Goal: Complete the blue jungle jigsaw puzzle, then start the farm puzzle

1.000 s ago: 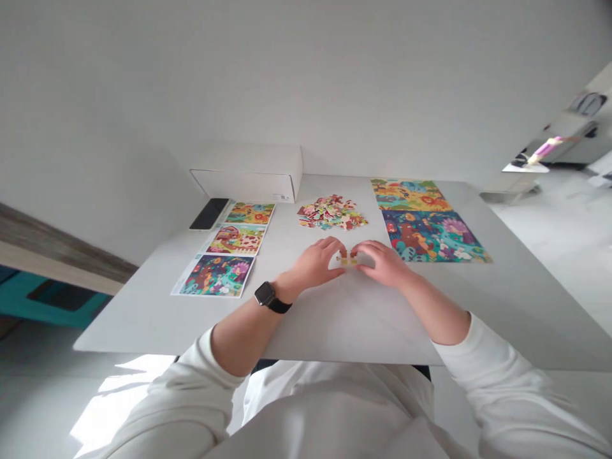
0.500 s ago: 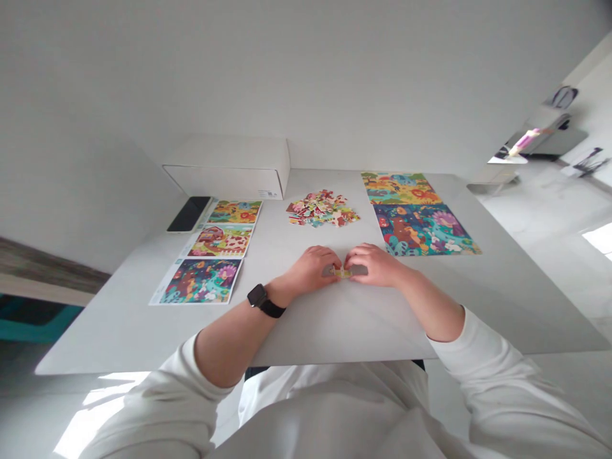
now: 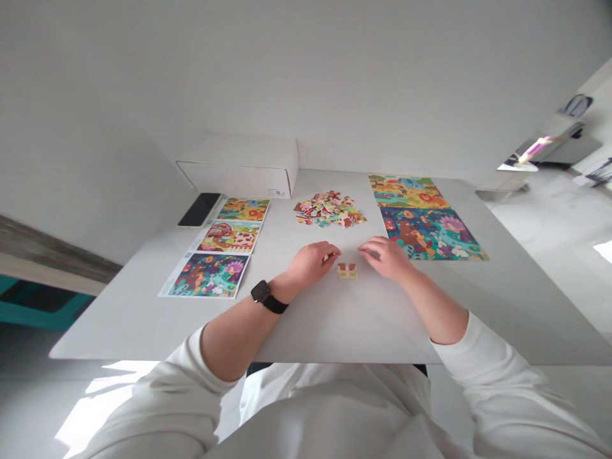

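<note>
Two joined puzzle pieces [image 3: 347, 271], brown on top and yellow-green below, lie flat on the table in front of me. My left hand [image 3: 313, 261] is just to their left, its fingers loosely curved and nothing visible in them. On the other side, up and to the right, my right hand [image 3: 385, 256] hovers with thumb and fingers apart, also holding nothing. Neither hand touches the joined pieces. Beyond both hands sits a heap of loose puzzle pieces [image 3: 329, 209], mostly red, cream, pink and green.
Left of the heap lie a sheet with three pictures [image 3: 228, 237] and a dark phone [image 3: 199, 210]. A long white box [image 3: 234, 178] stands against the wall. Two finished puzzles [image 3: 430, 233], jungle and night forest, lie at the right on the white table [image 3: 497, 306].
Both hands have let go of the joined pieces and drawn slightly away from them, leaving the pieces fully visible on the table. The view has shifted a little.
</note>
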`<state>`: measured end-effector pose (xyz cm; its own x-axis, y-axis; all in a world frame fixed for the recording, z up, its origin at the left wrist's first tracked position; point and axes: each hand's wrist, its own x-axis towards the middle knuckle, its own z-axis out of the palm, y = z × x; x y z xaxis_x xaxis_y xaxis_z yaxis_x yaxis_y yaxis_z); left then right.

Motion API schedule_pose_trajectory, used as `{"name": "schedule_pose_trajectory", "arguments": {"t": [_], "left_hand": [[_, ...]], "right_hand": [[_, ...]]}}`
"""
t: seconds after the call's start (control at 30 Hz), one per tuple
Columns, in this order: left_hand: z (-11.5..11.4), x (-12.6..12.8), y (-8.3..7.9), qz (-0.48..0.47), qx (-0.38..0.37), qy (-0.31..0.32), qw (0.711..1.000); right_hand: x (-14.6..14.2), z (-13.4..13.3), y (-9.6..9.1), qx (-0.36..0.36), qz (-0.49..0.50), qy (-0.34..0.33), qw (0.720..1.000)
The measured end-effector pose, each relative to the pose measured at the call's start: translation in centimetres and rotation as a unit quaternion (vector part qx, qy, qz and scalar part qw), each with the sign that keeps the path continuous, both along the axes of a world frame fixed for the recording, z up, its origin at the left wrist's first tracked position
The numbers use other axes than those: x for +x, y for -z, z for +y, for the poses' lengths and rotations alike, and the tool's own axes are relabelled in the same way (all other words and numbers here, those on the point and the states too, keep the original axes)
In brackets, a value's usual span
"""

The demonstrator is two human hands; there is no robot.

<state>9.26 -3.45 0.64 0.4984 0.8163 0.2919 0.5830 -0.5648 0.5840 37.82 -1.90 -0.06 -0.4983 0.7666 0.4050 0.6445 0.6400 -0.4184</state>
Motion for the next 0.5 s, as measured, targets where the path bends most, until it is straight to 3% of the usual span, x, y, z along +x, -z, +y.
{"name": "schedule_pose_trajectory", "arguments": {"t": [0.23, 0.5], "left_hand": [[-0.1, -0.5, -1.0, 0.039, -0.084, -0.120, 0.988], [0.5, -0.6, 0.2, -0.026, -0.035, -0.083, 0.996]], "right_hand": [[1.0, 1.0, 0.4, -0.064, 0.021, 0.095, 0.993], [0.7, 0.7, 0.5, -0.055, 0.037, 0.145, 0.987]]}}
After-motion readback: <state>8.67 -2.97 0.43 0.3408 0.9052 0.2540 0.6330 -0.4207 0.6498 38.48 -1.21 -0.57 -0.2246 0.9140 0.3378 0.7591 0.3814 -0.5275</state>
